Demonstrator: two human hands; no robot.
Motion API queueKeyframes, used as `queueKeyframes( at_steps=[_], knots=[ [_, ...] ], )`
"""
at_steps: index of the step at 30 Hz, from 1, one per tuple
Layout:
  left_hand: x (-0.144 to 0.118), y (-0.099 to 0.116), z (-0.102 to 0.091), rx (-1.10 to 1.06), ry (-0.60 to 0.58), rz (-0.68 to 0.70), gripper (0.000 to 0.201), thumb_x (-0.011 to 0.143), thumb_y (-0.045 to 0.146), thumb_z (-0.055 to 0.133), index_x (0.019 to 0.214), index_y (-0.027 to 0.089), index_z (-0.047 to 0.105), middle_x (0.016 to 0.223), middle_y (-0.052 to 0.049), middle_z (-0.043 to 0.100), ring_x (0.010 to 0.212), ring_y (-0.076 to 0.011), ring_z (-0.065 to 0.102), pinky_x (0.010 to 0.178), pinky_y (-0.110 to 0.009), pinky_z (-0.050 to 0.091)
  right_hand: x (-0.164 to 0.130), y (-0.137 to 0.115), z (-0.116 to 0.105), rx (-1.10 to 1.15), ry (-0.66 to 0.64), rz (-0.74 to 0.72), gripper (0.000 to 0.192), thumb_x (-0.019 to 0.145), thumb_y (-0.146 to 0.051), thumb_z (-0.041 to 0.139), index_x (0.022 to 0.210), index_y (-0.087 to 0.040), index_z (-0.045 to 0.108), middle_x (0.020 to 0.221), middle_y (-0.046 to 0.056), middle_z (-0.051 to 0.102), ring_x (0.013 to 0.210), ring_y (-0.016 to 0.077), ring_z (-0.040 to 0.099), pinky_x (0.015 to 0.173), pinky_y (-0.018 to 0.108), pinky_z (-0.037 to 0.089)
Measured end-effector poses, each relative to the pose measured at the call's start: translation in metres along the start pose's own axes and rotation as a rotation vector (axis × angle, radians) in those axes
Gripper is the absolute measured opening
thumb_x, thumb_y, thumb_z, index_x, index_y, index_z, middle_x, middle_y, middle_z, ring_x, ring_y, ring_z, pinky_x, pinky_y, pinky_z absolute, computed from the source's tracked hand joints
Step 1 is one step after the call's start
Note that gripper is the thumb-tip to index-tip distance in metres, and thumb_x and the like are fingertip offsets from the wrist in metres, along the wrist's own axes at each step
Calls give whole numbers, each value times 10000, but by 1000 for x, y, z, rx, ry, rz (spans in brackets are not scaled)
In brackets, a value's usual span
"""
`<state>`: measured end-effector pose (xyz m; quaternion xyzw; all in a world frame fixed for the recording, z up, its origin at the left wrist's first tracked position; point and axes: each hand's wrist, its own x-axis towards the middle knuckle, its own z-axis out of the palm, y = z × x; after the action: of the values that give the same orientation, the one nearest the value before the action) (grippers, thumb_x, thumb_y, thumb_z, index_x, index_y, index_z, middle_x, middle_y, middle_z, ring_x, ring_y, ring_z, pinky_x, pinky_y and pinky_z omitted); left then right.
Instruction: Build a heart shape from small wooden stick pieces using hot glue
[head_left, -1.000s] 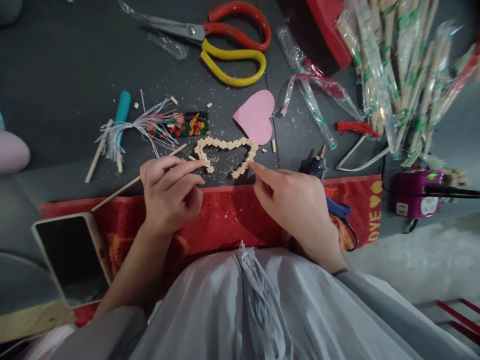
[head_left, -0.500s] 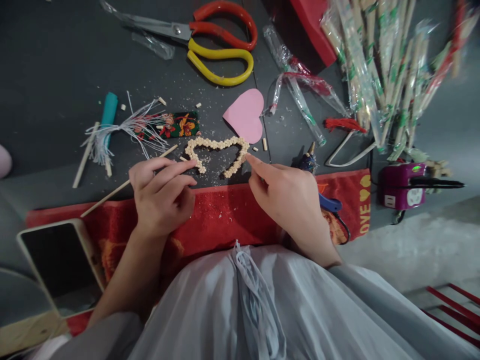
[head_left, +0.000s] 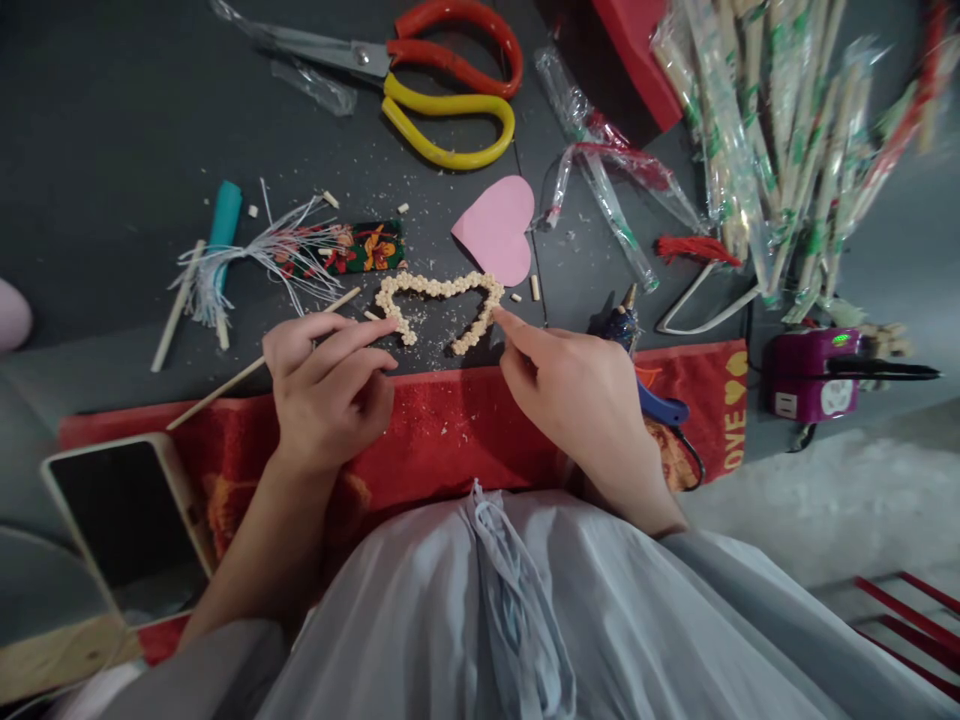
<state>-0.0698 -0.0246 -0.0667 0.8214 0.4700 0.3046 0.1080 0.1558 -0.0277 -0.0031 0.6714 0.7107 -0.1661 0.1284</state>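
Observation:
An open, heart-like outline (head_left: 442, 288) built of small pale round pieces lies on the dark table, its gap toward me. My left hand (head_left: 330, 385) rests at its left end, a stretched fingertip touching the pieces and the other fingers apart. On the right side, my right hand (head_left: 574, 395) lays its extended index fingertip against the outline, with the remaining fingers curled under. Neither hand grips it. Just beyond lies a pink paper heart (head_left: 495, 228). A thin wooden stick (head_left: 221, 393) passes beneath my left hand.
Large scissors (head_left: 450, 95) with red and yellow handles lie at the back. Wrapped chopsticks (head_left: 780, 130) pile up at right, near a purple power socket (head_left: 817, 372). A glue gun (head_left: 622, 325) is beside my right hand. A phone (head_left: 127, 525) lies on the red towel (head_left: 450, 420).
The whole view has shifted slightly, so things appear a little further right. Both hands keep the same pose against the outline.

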Motion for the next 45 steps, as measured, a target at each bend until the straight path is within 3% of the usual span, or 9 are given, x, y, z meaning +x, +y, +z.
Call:
queueKeyframes(
  at_steps=[10, 22, 45],
  knots=[
    [0, -1, 1, -29, 18, 12, 195, 811, 131, 609, 789, 321, 646, 1031, 101, 785, 992, -228, 680, 877, -494, 477, -1, 0, 1, -8, 6, -5, 491, 974, -243, 399, 1416, -262, 610, 873, 54, 793, 708, 173, 688, 548, 291, 271],
    [-1, -3, 0, -29, -35, 7, 210, 808, 126, 598, 829, 330, 645, 1049, 81, 782, 1012, -241, 678, 907, -496, 462, -4, 1, -1, 23, 24, -24, 482, 968, -238, 400, 1385, -260, 641, 875, 55, 789, 687, 171, 676, 551, 287, 276],
    [-1, -2, 1, 4, -14, 14, 198, 803, 149, 586, 808, 338, 645, 1031, 93, 786, 1010, -231, 682, 891, -497, 476, -4, 0, -3, 43, 1, -23, 468, 959, -231, 412, 1348, -249, 671, 877, 57, 791, 667, 148, 657, 555, 273, 301]
  ],
)
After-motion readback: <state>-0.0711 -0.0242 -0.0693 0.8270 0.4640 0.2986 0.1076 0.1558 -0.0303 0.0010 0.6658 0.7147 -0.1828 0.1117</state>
